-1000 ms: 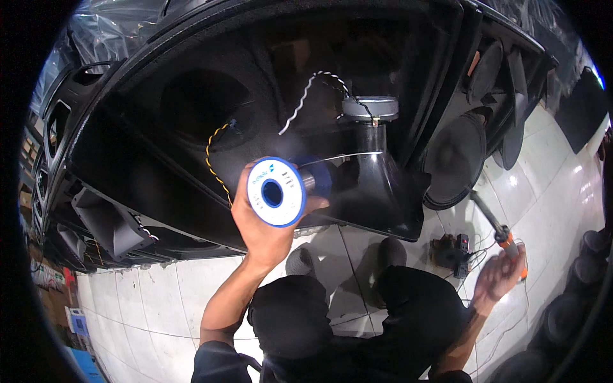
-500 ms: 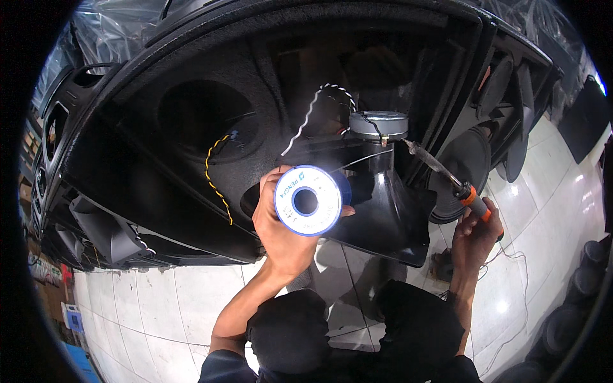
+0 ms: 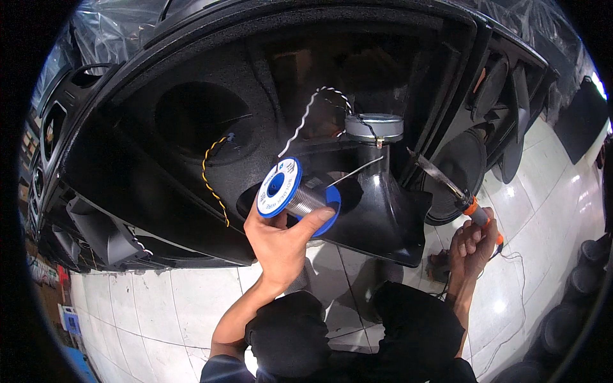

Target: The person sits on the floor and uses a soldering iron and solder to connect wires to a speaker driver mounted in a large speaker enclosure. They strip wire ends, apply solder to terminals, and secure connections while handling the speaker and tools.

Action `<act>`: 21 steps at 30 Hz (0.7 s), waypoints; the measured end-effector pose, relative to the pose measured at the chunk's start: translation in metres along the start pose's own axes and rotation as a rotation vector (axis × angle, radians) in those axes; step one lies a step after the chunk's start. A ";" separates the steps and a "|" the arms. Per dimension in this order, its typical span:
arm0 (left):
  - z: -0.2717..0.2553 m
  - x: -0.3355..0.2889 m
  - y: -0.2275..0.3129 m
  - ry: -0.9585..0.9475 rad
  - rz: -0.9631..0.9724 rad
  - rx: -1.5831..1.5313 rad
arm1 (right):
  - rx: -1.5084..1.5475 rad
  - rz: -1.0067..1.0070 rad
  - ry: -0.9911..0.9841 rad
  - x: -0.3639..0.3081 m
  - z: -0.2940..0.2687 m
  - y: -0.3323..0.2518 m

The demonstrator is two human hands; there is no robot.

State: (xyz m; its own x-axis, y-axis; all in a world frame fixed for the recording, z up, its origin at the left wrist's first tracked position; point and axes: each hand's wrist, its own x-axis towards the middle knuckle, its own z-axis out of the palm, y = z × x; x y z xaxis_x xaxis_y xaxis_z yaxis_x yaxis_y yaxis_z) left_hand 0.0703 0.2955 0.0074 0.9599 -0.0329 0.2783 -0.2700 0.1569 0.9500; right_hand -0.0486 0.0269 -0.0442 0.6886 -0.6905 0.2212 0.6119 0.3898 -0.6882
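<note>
Two hands work close to a big black speaker cabinet (image 3: 128, 159) that fills the upper part of the view, its textured face cut by a round opening (image 3: 201, 118).

On the left side, the left hand (image 3: 281, 239) is raised from below and curls its fingers and thumb around a spool of solder wire (image 3: 297, 195). The spool has blue flanges and a grey wound core; the flange facing the camera carries a round white label with a blue centre. A thin strand of solder (image 3: 354, 172) runs from the spool up and to the right, toward a black horn (image 3: 377, 204) topped by a round silvery driver (image 3: 374, 127).

To the right, the right hand (image 3: 471, 246) is closed around the orange handle of a soldering iron (image 3: 456, 191), whose metal shaft points up and left toward the driver, its tip near but apart from it. A thin cord (image 3: 520, 281) trails from the handle down across the floor.

Near the driver, a white twisted wire (image 3: 306, 118) snakes out of the cabinet. A yellow and black twisted wire (image 3: 214, 179) hangs down from the cabinet's round opening.

White floor tiles (image 3: 159, 306) lie below, and a dark speaker cone (image 3: 463, 172) stands just behind the iron.
</note>
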 end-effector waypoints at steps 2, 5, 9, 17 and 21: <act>0.001 0.000 0.002 -0.012 -0.044 -0.007 | -0.040 -0.022 0.001 0.001 0.005 -0.001; 0.001 0.000 0.001 -0.004 -0.068 -0.024 | -0.060 -0.034 0.014 0.000 0.011 0.001; -0.001 0.000 -0.007 -0.021 -0.032 -0.007 | -0.102 -0.013 -0.012 -0.001 0.016 -0.001; 0.004 0.003 -0.010 -0.064 0.021 -0.012 | -0.103 -0.088 0.235 0.011 0.022 0.007; 0.006 0.003 -0.013 -0.028 0.044 -0.011 | -0.199 -0.112 0.067 0.016 0.019 0.003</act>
State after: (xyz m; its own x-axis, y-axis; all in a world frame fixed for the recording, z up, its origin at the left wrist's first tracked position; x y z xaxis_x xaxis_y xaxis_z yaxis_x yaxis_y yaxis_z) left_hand 0.0761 0.2870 -0.0036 0.9445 -0.0532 0.3242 -0.3114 0.1697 0.9350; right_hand -0.0279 0.0285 -0.0295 0.5893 -0.7644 0.2616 0.5896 0.1855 -0.7861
